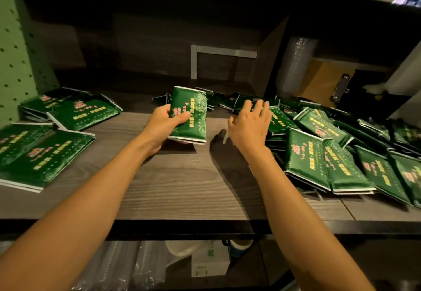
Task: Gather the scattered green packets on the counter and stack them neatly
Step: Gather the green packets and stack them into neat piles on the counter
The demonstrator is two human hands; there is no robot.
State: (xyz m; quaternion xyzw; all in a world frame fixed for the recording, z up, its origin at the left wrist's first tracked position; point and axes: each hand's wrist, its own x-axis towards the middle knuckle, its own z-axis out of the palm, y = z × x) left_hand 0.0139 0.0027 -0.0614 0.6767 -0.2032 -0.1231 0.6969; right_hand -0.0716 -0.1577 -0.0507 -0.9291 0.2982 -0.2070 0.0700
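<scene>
My left hand grips a small stack of green packets with gold print, held just above the wooden counter, thumb across the top packet. My right hand hovers with fingers spread over the left edge of a loose heap of green packets that covers the counter's right side; it holds nothing. Neat stacks of the same packets lie at the left: a front one and a rear one.
A green pegboard panel bounds the left side. Dark shelving rises behind the counter, with a sleeve of plastic cups and a clipboard at the back right. Below the counter's front edge a lower shelf holds cup sleeves and a white box.
</scene>
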